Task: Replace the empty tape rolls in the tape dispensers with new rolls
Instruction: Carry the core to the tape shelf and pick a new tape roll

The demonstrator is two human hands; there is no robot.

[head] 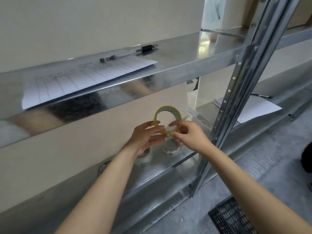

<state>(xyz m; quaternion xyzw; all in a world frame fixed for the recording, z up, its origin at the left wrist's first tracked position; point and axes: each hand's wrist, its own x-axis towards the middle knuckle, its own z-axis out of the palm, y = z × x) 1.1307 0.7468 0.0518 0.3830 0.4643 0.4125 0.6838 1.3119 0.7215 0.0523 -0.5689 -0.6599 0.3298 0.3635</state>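
Above a metal shelf [162, 168], outstretched left hand [145, 137] and right hand [189, 135] pinch a tape roll [166, 108].

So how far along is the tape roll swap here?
Done: nothing visible; no dispenser is in view. In hand: the left hand and right hand both hold a thin yellowish tape roll, right fingers pinching its lower rim, perhaps seeking the tape end. A patterned roll and a clear roll sit on the lower shelf beneath. Left: loading the dispensers, apparently all of it.
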